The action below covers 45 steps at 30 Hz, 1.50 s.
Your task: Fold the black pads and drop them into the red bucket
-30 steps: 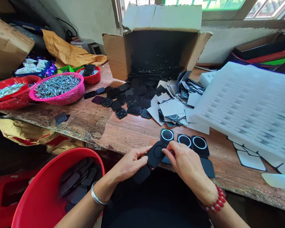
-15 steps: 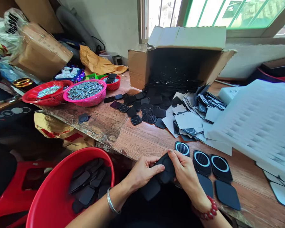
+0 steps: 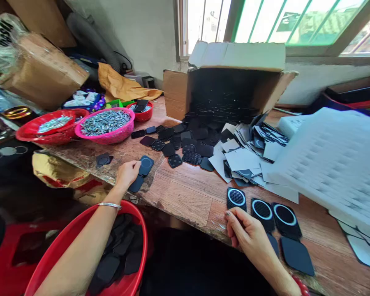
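My left hand (image 3: 127,173) is stretched out over the table's left front edge and holds a black hinged pad piece (image 3: 142,172) with a ring mark on its top square. My right hand (image 3: 246,233) rests curled on the near table edge, holding nothing, its fingers just below the first of three black grille squares with white rings (image 3: 236,198). Two plain black squares (image 3: 296,255) lie right of that hand. A red tub (image 3: 142,230) with several black pads stands below my left arm.
A tipped cardboard box (image 3: 234,70) spills black pads (image 3: 185,144) and white backing sheets (image 3: 243,158) over the wooden table (image 3: 185,193). White foam trays (image 3: 336,152) lie at right. Pink (image 3: 106,135) and red baskets (image 3: 49,131) of metal parts sit at left.
My left hand has carried the black hinged piece away from my lap, up and left onto the table. My right hand let go of it and stayed by the grille squares.
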Each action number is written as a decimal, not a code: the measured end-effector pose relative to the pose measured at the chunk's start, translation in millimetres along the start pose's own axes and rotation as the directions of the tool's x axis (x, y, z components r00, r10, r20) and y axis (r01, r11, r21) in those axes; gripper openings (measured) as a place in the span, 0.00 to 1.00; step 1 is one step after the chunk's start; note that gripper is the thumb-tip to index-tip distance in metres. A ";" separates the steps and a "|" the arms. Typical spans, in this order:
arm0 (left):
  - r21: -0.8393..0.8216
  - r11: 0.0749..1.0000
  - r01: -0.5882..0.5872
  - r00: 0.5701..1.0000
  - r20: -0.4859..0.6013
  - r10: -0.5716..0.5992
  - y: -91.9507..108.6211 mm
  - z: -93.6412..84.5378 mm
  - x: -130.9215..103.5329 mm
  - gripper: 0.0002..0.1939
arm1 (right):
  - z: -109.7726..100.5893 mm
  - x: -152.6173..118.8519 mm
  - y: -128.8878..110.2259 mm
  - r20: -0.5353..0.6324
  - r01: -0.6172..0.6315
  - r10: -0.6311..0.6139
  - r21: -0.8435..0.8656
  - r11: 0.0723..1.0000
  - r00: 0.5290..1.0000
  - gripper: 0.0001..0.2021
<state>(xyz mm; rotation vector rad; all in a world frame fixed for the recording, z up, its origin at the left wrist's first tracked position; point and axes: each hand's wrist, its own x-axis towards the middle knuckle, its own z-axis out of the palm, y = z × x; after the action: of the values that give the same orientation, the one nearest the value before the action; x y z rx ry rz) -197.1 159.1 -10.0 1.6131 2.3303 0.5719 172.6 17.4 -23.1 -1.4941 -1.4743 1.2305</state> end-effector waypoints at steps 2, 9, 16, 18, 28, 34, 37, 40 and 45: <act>0.073 0.997 -0.007 1.000 -0.022 0.009 -1.7 -0.7 2.8 0.17 | -2.3 -8.4 2.4 -0.018 0.061 -0.063 -0.093 0.994 0.998 0.20; 0.088 0.867 -0.490 0.866 -0.063 0.496 55.9 41.9 -50.0 0.18 | -28.0 -33.2 4.5 -0.135 0.251 -0.325 -0.388 0.887 0.936 0.09; -0.273 0.584 -0.764 0.561 0.165 0.811 155.2 108.0 -183.2 0.15 | -53.7 -47.8 17.4 -0.286 0.269 -0.415 -0.434 0.860 0.864 0.06; -0.234 0.571 -0.787 0.541 0.182 0.821 165.7 116.3 -198.5 0.22 | -59.9 -50.2 22.9 -0.321 0.254 -0.416 -0.442 0.860 0.851 0.05; -0.052 0.577 -0.815 0.535 0.313 0.785 142.6 105.5 -182.6 0.28 | -88.7 -20.2 36.5 -0.317 0.285 -0.507 -0.543 0.790 0.801 0.07; -0.035 0.639 -0.768 0.600 0.307 0.739 119.0 104.6 -166.6 0.27 | -86.5 57.1 17.7 -0.255 0.136 -0.437 -0.715 0.686 0.863 0.05; -0.044 0.635 -0.772 0.605 0.256 0.754 118.2 110.9 -168.6 0.28 | -73.6 99.3 0.5 -0.262 0.071 -0.399 -0.755 0.652 0.879 0.07; -0.065 0.646 -0.761 0.608 0.276 0.744 121.4 110.2 -170.8 0.28 | -60.0 129.2 -13.0 -0.270 -0.011 -0.339 -0.795 0.606 0.901 0.12; -0.090 0.671 -0.736 0.626 0.286 0.725 124.6 103.5 -173.4 0.30 | -55.3 147.9 -17.7 -0.212 -0.039 -0.263 -0.842 0.538 0.941 0.10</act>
<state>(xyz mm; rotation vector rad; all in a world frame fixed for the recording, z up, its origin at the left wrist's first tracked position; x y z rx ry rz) 12.0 53.9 -49.1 2.4644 1.3881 0.3742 204.7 172.6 -11.8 -2.0165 -2.0111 0.0706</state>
